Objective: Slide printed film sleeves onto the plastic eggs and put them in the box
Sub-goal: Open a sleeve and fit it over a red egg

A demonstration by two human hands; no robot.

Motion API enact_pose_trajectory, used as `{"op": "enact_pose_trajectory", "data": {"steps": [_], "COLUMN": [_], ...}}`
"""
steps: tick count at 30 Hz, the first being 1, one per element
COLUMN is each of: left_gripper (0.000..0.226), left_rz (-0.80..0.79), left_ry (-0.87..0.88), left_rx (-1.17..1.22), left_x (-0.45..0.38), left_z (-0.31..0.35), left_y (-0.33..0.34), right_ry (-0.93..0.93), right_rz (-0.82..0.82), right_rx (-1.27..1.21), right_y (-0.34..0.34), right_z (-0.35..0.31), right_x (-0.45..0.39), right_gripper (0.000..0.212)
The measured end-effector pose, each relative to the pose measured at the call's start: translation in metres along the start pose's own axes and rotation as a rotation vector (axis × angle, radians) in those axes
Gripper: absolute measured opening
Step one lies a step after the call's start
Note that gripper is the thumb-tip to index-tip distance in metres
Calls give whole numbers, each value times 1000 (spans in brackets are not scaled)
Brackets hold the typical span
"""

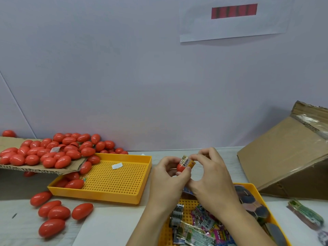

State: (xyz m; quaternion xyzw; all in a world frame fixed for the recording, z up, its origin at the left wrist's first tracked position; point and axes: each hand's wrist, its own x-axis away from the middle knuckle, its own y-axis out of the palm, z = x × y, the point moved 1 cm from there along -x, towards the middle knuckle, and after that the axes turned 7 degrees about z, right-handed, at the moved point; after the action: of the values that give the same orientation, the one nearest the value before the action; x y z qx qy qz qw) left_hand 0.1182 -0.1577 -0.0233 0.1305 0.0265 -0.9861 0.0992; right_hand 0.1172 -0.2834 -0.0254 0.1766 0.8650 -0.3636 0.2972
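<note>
My left hand (166,172) grips a red plastic egg (180,168) by its lower end, above the table's middle. A printed film sleeve (186,161) with a barcode sits over the egg's upper part. My right hand (209,170) pinches the sleeve's top edge between thumb and fingers. More printed sleeves (200,226) lie heaped in the near yellow tray (255,190), below my forearms. A cardboard box (284,157) lies tipped on its side at the right.
A second yellow perforated tray (122,180) at centre-left holds a few eggs. A cardboard sheet (10,167) on the left carries several red eggs (49,153). Loose eggs (58,213) lie near the front left. A sleeve bundle (307,214) lies far right.
</note>
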Motion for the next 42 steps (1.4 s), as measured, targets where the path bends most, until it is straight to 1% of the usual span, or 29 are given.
{"op": "enact_pose_trajectory", "data": {"steps": [4, 7, 10, 14, 21, 29, 32, 34, 36, 39, 42], "left_gripper": [21, 23, 9, 16, 19, 26, 27, 22, 19, 24, 31], "left_rz": [9, -18, -59, -62, -98, -90, -96, -91, -83, -74, -72], "left_ry": [-61, -95, -26, -23, -32, -55, -66, -69, -108, -190, -202], "left_rx": [35, 61, -11, -26, -77, -68, -59, -28, 65, 200, 211], "left_x": [2, 2, 3, 3, 3, 2, 2, 1, 1, -1, -1], "left_z": [1, 4, 5, 4, 4, 5, 4, 3, 2, 1, 1], "left_y": [-1, 0, 0, 0, 0, -2, -2, -1, -1, -2, -2], "right_ry": [-6, -28, -56, -65, -73, -97, -104, -99, -89, -80, -73], "right_rz": [-30, -40, -52, -83, -107, -137, -145, -151, -150, -148, -136], "right_rx": [-46, -88, -98, -108, -110, -113, -105, -116, -141, -164, -161], "right_y": [2, 2, 2, 2, -1, 0, 1, 1, 0, -1, -1], "right_z": [1, -1, -2, -2, 0, 1, 2, 2, 1, 0, 0], "right_x": [0, 0, -1, -1, -1, -2, -1, -2, -2, -2, -2], "right_gripper": [43, 40, 35, 37, 38, 30, 30, 30, 29, 26, 27]}}
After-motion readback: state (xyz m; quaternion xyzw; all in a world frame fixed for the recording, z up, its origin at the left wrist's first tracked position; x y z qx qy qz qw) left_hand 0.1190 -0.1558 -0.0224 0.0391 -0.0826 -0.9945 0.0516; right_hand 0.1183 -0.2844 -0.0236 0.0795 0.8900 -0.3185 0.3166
